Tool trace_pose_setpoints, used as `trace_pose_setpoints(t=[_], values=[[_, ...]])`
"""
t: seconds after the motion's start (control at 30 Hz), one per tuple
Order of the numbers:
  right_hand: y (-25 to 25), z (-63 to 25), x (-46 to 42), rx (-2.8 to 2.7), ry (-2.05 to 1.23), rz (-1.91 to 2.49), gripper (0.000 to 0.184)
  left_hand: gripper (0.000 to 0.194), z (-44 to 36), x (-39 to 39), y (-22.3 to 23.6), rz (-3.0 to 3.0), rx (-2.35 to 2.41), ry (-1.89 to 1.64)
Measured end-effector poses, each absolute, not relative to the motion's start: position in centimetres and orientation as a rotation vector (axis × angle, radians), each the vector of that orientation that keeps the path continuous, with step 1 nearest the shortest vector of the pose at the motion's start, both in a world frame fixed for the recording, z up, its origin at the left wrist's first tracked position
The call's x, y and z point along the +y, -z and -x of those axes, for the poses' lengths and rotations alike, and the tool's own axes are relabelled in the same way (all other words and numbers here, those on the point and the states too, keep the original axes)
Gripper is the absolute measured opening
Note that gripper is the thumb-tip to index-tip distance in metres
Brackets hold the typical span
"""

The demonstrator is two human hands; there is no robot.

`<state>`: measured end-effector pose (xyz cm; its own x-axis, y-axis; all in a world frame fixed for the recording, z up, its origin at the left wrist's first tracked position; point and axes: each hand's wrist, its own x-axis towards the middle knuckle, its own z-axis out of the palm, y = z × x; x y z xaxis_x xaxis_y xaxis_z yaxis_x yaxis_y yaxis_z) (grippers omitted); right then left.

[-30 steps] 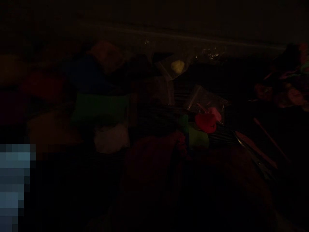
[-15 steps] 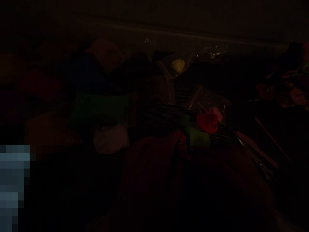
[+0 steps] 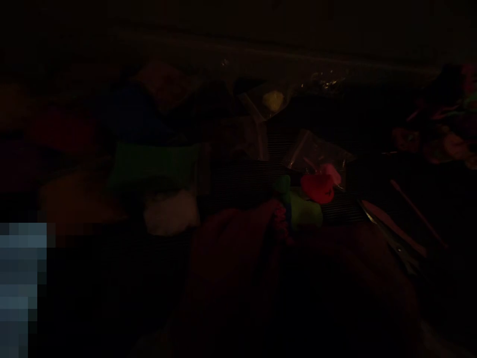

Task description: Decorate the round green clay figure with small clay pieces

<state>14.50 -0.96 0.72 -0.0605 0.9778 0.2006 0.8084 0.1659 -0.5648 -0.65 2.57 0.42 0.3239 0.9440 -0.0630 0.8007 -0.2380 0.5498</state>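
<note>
Clear bag [image 3: 330, 150]; pink piece [image 3: 331, 173] seemingly inside

I see one lump [image 3: 307, 211] in the middle, with packets [image 3: 154, 166] to its left, scissors [image 3: 399, 251] to its right.

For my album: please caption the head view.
Near-darkness: left hand and right hand by a green piece and red piece, scissors at right.

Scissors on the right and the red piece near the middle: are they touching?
Apart. The head view shows a strip of dark, ridged surface between the red piece and the nearest tip of the scissors.
</note>
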Motion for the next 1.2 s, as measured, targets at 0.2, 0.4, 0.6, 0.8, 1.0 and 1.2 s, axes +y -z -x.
trace_pose_setpoints(t=[0.2,0.4,0.6,0.8,1.0,1.2], values=[[-0.6,-15.7,-2.4,-1.996,-0.219,1.726,0.01,0.041,0.3,2.5,0.1,-2.149,1.55,-0.465],[-0.1,-16.2,-2.6,-2.073,-0.222,1.627,0.012,0.044,0.5,2.5,0.4,-2.225,1.536,-0.552],[-0.4,-17.9,-4.6,-2.062,-0.116,1.71,0.018,0.045,0.8,2.7,1.0,-2.214,1.449,-0.636],[-1.5,-20.1,-6.3,-1.752,-0.335,1.918,0.027,0.045,0.2,3.0,0.8,-2.071,1.456,-0.741],[-1.5,-17.2,-3.5,-0.812,-1.358,1.394,0.035,0.051,-0.5,3.3,0.1,-1.676,1.444,-0.795],[-1.6,-16.4,-1.5,-0.414,-1.51,1.231,0.032,0.046,-0.8,3.9,0.3,-1.334,1.388,-0.887]])
